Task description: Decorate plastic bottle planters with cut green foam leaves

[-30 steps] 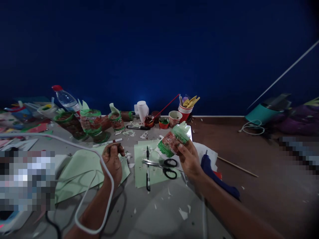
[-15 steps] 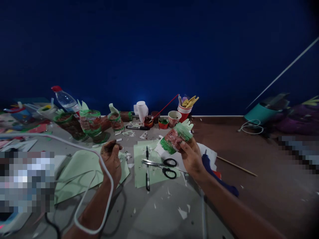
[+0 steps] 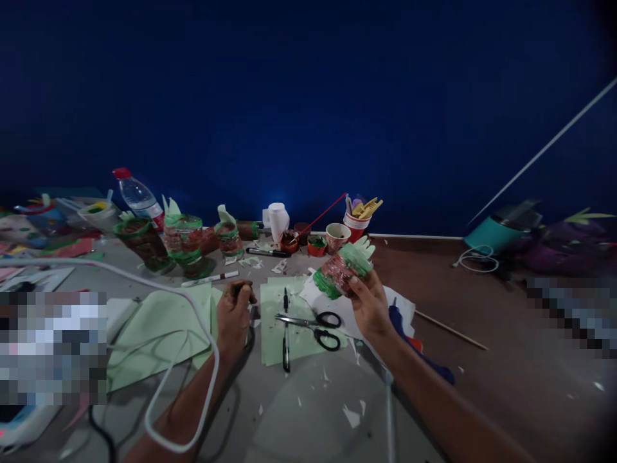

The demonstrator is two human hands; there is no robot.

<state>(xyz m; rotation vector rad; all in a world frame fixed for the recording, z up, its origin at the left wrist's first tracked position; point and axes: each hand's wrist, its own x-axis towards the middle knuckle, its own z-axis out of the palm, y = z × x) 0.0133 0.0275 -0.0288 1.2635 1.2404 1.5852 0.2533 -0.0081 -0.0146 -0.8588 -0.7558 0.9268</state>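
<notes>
Left hand (image 3: 234, 316) has slid right since 1 s ago, off the white marker (image 3: 209, 278) and toward the scissors (image 3: 313, 325). Right hand (image 3: 369, 305) and its load drifted slightly up and right.

Right hand: fingers and thumb wrapped around the painted bottle piece (image 3: 340, 275). It's held up off the surface (image 3: 299, 399), tilted, just above and left of the hand. Piece is green at both ends and red-brown in the middle, with pale green paper leaves (image 3: 362, 247) sticking out of the far end.

Left hand: knuckles up, fingers curled under, resting on the edge of a pale green sheet (image 3: 159, 321). Something small and dark at its fingertips; can't tell what, or whether it's gripped.

Between the hands: second pale green sheet (image 3: 272, 302) with the scissors and a black pen (image 3: 286, 328) lying on it. Scissor blade tips point at the left hand, handles sit just left of the right wrist. White marker lies beyond the left hand, apart from it. White cable (image 3: 216, 370) loops over the left forearm. Blue glue gun (image 3: 400, 325) just right of the right wrist.

Beyond both hands, by the wall: row of painted bottles (image 3: 183, 238), water bottle (image 3: 139, 196), tissue roll (image 3: 278, 220), black marker (image 3: 267, 252), paper cups (image 3: 337, 236), red cup of yellow tools (image 3: 359, 218). Paper scraps are scattered nearer than the hands.
</notes>
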